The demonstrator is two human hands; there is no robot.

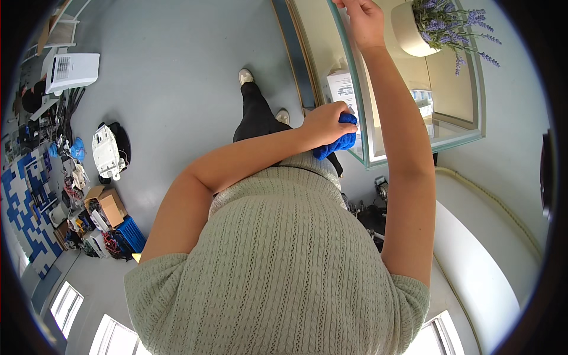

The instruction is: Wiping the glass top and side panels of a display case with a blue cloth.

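Note:
My left hand (326, 124) reaches across my body with its fingers closed around a crumpled blue cloth (344, 138), beside the glass side of a display case (364, 153). The arm on the right stretches over the case. At the top edge of the picture, my right hand (367, 22) is bent by the upper glass edge; its fingertips are partly cut off, and whether it grips anything cannot be seen. A white pot (404, 30) with purple lavender-like flowers stands on the case, right of that hand. Boxes, one a white printed carton (341, 86), show through the glass.
My feet are on the grey floor (177, 66), left of the case. Farther left are a white appliance (75, 71), a white plastic part on a black base (106, 151), an open cardboard box (108, 206) and a blue crate (132, 234). Dark equipment (372, 217) lies below the case.

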